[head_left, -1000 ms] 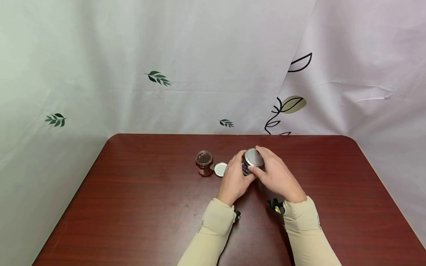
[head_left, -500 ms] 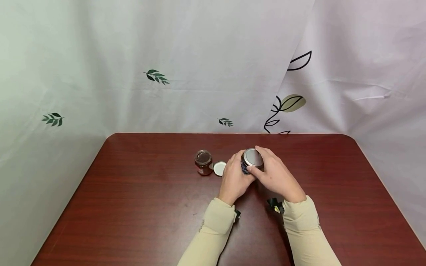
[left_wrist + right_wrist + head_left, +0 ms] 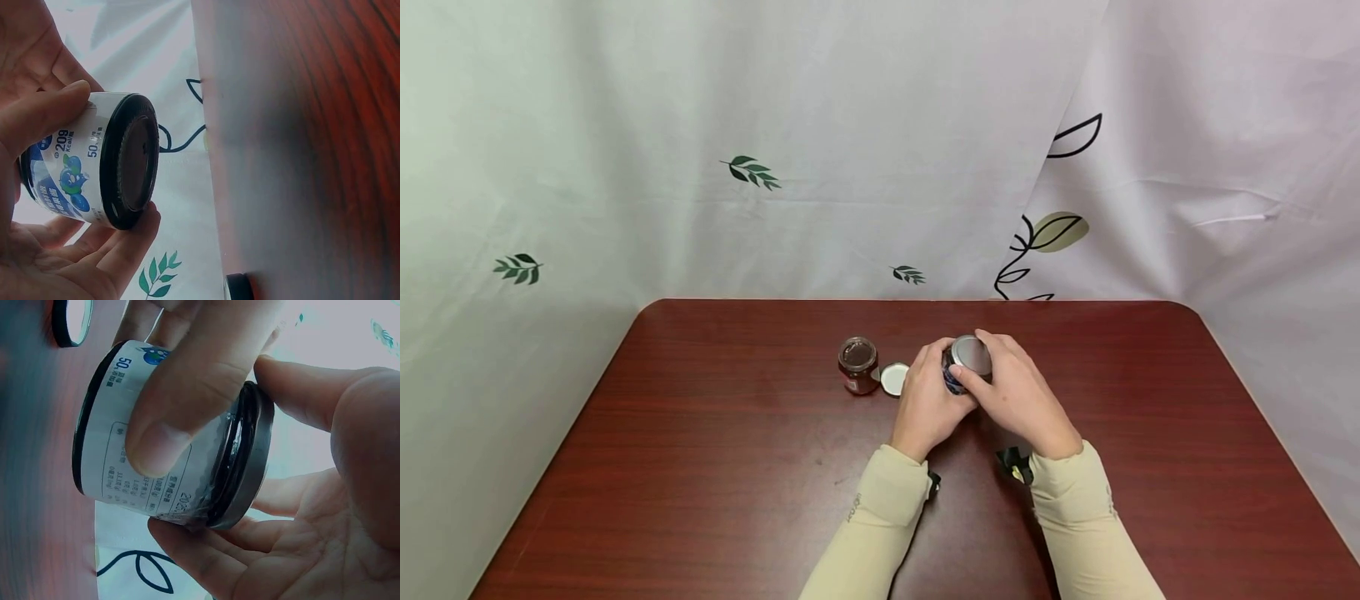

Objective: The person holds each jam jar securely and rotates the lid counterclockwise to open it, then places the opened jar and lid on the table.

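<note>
Both hands hold a jam jar (image 3: 81, 181) with dark contents, a white-and-blue label picturing blueberries, and a silver lid (image 3: 973, 355). My left hand (image 3: 928, 400) grips the jar's glass body, its thumb across the label (image 3: 106, 450) in the right wrist view. Around the lid end curl the thumb and fingers of my right hand (image 3: 1018, 392). The jar is raised off the table, its base (image 3: 139, 162) showing in the left wrist view. To the left stands an uncovered jar (image 3: 858, 367) of dark red jam, with a loose lid (image 3: 894, 379) lying white side up beside it.
The dark red wooden table (image 3: 737, 467) ends at a back edge near a white curtain (image 3: 820, 125) with leaf prints. Dark straps with cameras (image 3: 1015, 465) sit under the wrists.
My right hand has shifted slightly left, and its thumb has moved a little up and left over the lid's rim. The left hand stays on the jar; the uncovered jar stands where it was.
</note>
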A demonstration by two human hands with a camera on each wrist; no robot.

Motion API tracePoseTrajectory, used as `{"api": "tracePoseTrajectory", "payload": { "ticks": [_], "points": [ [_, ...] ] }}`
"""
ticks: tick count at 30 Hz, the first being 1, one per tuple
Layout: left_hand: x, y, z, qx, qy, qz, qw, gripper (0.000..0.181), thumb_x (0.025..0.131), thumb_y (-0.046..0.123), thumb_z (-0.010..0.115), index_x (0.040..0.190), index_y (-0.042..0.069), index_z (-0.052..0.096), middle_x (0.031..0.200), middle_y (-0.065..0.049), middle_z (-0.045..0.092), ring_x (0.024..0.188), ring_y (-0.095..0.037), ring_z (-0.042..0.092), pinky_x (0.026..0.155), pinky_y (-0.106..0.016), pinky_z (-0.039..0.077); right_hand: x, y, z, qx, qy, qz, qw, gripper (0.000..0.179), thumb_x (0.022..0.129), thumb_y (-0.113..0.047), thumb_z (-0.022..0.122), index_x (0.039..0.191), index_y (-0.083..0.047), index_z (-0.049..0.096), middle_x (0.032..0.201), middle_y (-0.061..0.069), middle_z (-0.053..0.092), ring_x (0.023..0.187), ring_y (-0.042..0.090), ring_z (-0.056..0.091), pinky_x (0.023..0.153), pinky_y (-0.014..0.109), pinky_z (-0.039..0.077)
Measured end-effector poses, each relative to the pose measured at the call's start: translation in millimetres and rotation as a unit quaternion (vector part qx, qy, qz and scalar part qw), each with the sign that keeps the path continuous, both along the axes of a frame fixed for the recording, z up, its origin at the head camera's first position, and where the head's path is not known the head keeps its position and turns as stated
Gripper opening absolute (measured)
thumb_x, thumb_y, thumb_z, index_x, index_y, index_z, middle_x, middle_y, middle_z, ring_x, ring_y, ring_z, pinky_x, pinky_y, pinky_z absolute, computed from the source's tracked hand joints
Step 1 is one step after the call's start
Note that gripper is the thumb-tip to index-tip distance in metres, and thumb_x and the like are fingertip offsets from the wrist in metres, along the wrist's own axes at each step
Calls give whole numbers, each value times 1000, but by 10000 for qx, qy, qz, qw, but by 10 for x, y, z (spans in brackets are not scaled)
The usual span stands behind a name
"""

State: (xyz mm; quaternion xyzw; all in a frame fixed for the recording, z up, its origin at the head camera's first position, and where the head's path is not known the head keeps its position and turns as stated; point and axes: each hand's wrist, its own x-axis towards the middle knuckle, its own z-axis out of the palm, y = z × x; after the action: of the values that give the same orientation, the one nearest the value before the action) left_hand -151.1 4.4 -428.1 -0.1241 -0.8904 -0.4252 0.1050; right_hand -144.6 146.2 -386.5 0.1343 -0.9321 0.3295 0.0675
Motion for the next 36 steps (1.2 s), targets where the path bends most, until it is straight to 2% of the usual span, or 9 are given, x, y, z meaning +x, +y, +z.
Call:
{"api": "tracePoseTrajectory", "payload": {
  "ticks": [6, 18, 31, 36],
  "points": [
    [2, 7, -2, -10, 9, 63, 10000, 67, 74, 26, 85, 132, 5, 57, 121, -9, 64, 108, -25, 64, 95, -37, 51, -6, -16, 0, 80, -88, -100, 9999, 66, 94, -27, 71, 140, 13, 47, 132, 28, 55, 123, 42, 52, 104, 54, 40],
    [28, 38, 8, -36, -135, 288, 9995, 67, 76, 28, 84, 133, 6, 57, 116, -11, 68, 105, -26, 66, 91, -39, 53, 16, -40, 12, 268, 69, -214, 9994, 64, 93, -29, 71, 138, 12, 51, 130, 30, 57, 121, 46, 52, 103, 56, 40],
    [19, 19, -10, -6, 148, 377, 9992, 66, 74, 29, 87, 129, 6, 59, 111, -10, 70, 100, -25, 68, 87, -37, 54, -1, -53, -16, 245, 341, -95, 9991, 62, 91, -28, 75, 135, 12, 54, 129, 28, 59, 121, 43, 53, 103, 55, 41],
    [11, 9, -4, -30, 122, 412, 9991, 66, 73, 29, 87, 128, 6, 59, 109, -10, 71, 99, -25, 68, 87, -37, 54, -3, -61, -16, 228, 395, -38, 9990, 62, 91, -27, 75, 135, 12, 54, 130, 28, 59, 122, 43, 53, 104, 55, 41]
  ]
}}
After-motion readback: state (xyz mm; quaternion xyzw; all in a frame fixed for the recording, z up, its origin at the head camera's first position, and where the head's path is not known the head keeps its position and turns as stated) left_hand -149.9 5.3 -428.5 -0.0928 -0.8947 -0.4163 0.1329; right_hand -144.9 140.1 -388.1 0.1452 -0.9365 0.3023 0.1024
